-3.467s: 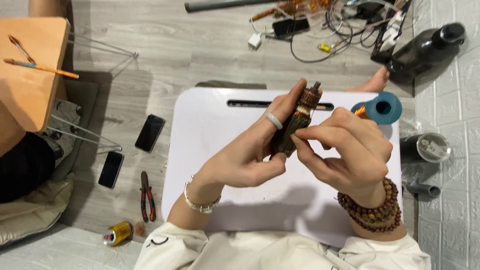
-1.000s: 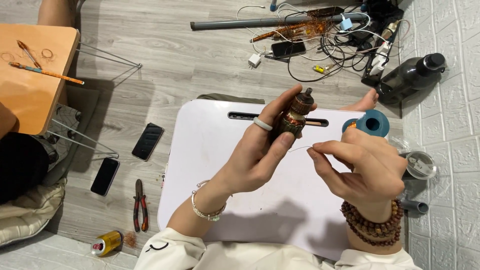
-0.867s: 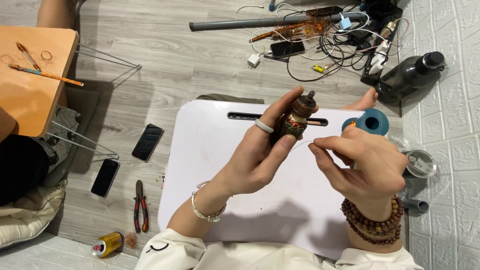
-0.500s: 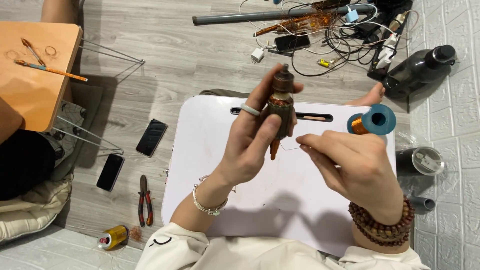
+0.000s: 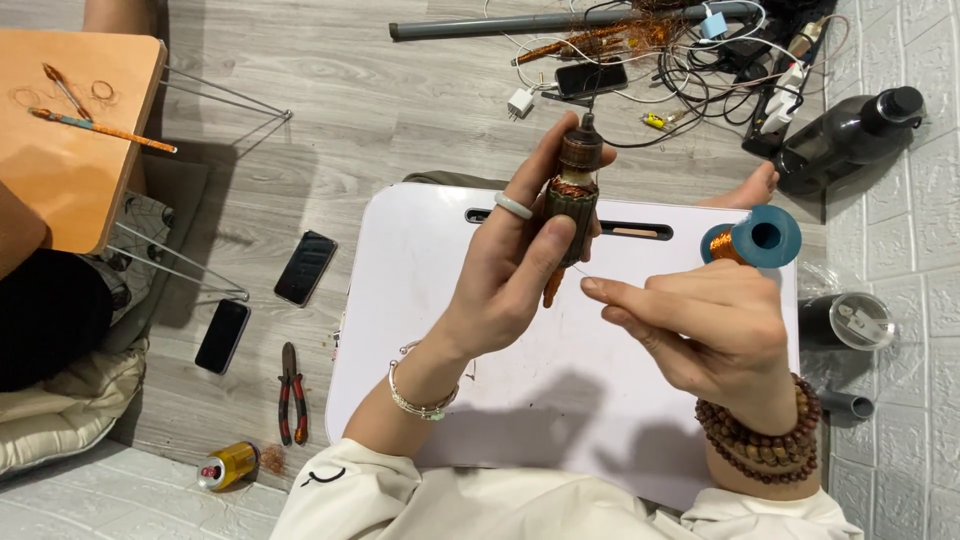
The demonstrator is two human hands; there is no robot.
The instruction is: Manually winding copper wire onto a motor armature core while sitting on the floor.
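Above white tray: left hand grips armature.

Floor: grey wood-grain planks, evenly lit, soft shadows under furniture. Right side: white tiled wall with raised brick pattern. Centre: white counter, rounded corners, slot handle along its far edge. Upper left: small orange wooden table on thin wire legs, a pencil and small loops on top. Pale cushion at lower left. On the floor: two dark phones, red-handled pliers, a yellow can, a grey pipe, a tangle of cables and chargers, a dark bottle.
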